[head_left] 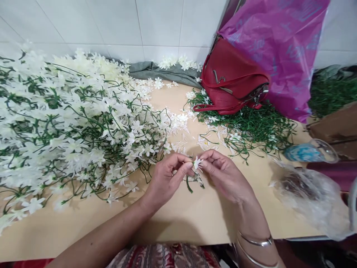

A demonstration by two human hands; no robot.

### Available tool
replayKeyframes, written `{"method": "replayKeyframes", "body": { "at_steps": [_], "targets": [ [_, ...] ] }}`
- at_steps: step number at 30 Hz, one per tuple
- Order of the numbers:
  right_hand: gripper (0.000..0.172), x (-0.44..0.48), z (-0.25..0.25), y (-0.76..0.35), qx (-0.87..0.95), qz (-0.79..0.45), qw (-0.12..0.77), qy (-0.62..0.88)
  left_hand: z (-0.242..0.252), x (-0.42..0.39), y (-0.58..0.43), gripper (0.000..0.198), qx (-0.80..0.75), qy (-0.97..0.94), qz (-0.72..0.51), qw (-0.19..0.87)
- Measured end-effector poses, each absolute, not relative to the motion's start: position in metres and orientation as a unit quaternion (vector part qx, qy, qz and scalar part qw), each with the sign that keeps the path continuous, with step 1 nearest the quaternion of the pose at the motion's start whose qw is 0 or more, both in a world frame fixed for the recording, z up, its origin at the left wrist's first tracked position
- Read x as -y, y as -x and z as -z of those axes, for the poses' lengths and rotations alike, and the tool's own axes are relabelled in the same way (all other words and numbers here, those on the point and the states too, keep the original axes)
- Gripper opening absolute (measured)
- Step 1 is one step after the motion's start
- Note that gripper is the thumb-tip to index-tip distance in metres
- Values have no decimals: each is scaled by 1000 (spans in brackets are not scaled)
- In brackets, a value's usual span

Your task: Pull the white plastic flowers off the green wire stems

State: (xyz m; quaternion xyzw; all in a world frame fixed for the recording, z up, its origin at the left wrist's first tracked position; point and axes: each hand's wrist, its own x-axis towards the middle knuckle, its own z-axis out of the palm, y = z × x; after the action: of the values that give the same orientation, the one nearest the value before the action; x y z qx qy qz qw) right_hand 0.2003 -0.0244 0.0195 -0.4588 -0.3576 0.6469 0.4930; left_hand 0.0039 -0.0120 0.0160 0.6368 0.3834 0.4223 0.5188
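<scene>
A small white flower (198, 163) on a short green stem (189, 185) is pinched at the centre of the frame between the fingertips of both hands. The left hand (166, 178) is closed on the stem just left of the blossom; the right hand (223, 175) is closed on the blossom from the right, so the two hands are seen touching at the fingertips. Two metal bangles (255, 242) are worn on the right wrist, near the lower edge of the frame.

A bare strip of the tabletop (192, 216) is left open below and around the hands, reaching down to its front edge at the bottom of the frame. The left half is taken up by a large heap of white flower sprays (69, 123), whose nearest stems end just left of the left hand. Loose green stems (251, 128) are spread at the upper right, under a red handbag (231, 83) and a purple plastic bag (281, 48). A clear plastic bag (309, 197) lies at the right edge of the tabletop, well apart from the right hand. A white tiled wall (125, 22) closes the far side.
</scene>
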Motion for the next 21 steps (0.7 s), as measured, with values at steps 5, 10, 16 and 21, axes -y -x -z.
{"method": "replayKeyframes", "body": {
  "at_steps": [5,10,16,21],
  "targets": [
    [24,21,-13,-210,333,-487,639,493,-57,8,11,21,-376,-575,-639,345],
    [15,21,-8,-206,439,-381,598,551,-66,-1,39,44,-385,-604,-670,194],
    [13,28,-8,-200,586,-296,487,575,-48,23,51,38,-403,-661,-623,115],
    [15,24,0,-192,683,-167,418,575,-31,49,46,32,-388,-747,-536,71]
  ]
}}
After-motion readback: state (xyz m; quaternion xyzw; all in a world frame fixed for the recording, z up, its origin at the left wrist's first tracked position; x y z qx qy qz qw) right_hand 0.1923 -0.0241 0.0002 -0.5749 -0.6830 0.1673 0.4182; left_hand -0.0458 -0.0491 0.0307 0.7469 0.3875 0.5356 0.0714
